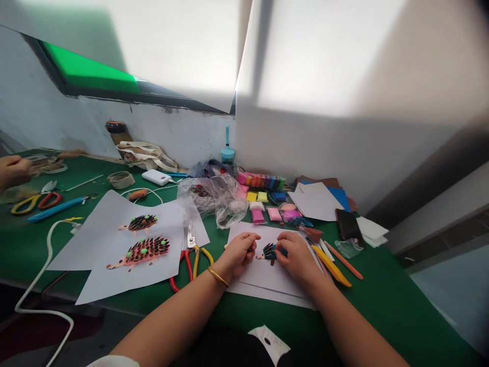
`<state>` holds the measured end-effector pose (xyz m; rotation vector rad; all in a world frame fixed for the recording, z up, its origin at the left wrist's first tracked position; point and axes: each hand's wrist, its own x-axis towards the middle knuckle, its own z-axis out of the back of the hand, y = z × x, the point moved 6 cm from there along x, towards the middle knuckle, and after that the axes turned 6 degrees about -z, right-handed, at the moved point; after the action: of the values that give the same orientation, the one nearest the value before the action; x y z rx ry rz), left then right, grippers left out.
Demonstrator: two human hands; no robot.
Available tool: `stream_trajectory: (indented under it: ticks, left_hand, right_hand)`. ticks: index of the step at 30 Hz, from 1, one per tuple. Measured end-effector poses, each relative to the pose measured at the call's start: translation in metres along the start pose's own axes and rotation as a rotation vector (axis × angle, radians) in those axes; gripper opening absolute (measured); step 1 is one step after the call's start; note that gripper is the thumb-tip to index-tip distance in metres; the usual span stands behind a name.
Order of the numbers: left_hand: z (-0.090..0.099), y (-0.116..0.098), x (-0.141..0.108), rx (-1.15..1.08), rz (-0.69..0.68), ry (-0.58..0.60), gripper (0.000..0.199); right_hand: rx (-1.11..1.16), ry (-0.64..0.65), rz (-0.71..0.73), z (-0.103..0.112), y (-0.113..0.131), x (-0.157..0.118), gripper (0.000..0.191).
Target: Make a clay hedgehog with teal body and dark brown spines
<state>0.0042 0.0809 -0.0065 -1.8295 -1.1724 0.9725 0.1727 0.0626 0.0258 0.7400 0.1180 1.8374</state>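
A small blue clay hedgehog [269, 251] with dark spines and a light snout lies on white paper [260, 285] in front of me. To its left my left hand [241, 252] is closed, fingers pressed together and a bit of something dark showing at the palm. My right hand [296, 253] covers the figure's right part, its fingers bunched against the blue body; whatever sits between the fingertips is hidden. Two more hedgehogs, one small [142, 223] and one larger pink with green balls [143, 251], lie on sheets to the left.
Red-and-yellow-handled pliers [191, 265] lie left of my paper. Beyond are a clear plastic bag [214, 196] and several clay packets [257, 216]. A yellow cutter [331, 266] and a phone [349, 227] are on the right. At far left, another person's hand [13, 171] shows.
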Motion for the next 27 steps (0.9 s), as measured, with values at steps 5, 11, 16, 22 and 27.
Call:
stream_trajectory:
  ticks: [5,11,16,22,27]
  left_hand:
    - [0.0,0.001,0.0,-0.003,-0.006,0.011,0.036]
    - [0.0,0.0,0.001,0.006,-0.006,0.003,0.036]
    - [0.0,0.0,0.001,0.005,-0.011,0.006,0.036]
    - [-0.001,0.0,-0.001,0.006,0.004,0.002,0.033]
    - [0.0,-0.001,-0.001,0.008,-0.006,-0.002,0.032]
  right_hand:
    - [-0.002,-0.017,0.022,0.001,0.001,0.0,0.011]
    - [-0.085,-0.001,0.069,-0.004,0.006,-0.002,0.013]
    - [-0.152,0.003,0.07,-0.006,0.009,-0.001,0.013]
    - [-0.177,0.01,0.057,-0.006,0.012,-0.001,0.012]
    - [-0.148,-0.01,0.019,-0.003,0.006,-0.001,0.009]
